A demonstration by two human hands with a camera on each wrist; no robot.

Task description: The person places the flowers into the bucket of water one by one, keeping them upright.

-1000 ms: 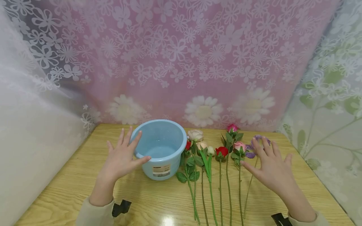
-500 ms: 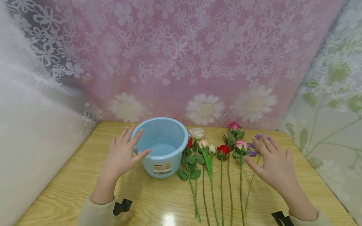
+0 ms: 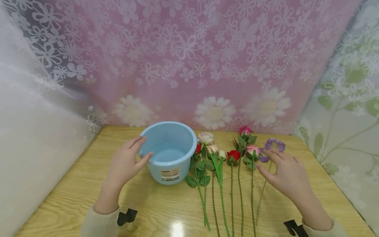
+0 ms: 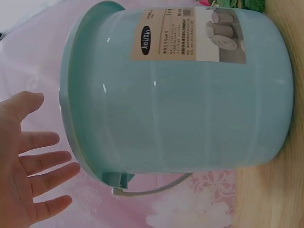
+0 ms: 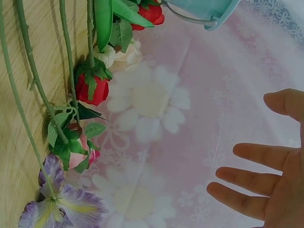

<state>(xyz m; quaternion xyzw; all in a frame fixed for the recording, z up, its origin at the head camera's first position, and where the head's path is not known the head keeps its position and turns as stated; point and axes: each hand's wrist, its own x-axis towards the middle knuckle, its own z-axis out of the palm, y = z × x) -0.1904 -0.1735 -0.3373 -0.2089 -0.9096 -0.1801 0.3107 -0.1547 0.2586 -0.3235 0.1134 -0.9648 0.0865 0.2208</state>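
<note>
A light blue bucket (image 3: 170, 169) with a paper label (image 4: 190, 35) stands upright on the table. My left hand (image 3: 125, 163) hovers at the bucket's left side, fingers spread and apart from it in the left wrist view. To the bucket's right lie several artificial flowers with long green stems: a red rose (image 3: 233, 155), a pink rose (image 3: 252, 150), a white tulip (image 3: 222, 154) and a purple iris (image 5: 59, 204) among them. Above the stems of the pink rose and the iris floats my right hand (image 3: 287, 172), holding nothing, its fingers loosely extended.
The wooden table (image 3: 148, 210) meets a pink flower-print curtain (image 3: 189, 65) along its back edge. Pale curtains hang on the left (image 3: 44, 131) and right (image 3: 349, 131). The bucket's handle (image 4: 156, 190) hangs down at its far side.
Fingers of both hands have gone from widely spread and raised to lower and more relaxed. The iris shows more fully now. Bucket and flowers stay in place.
</note>
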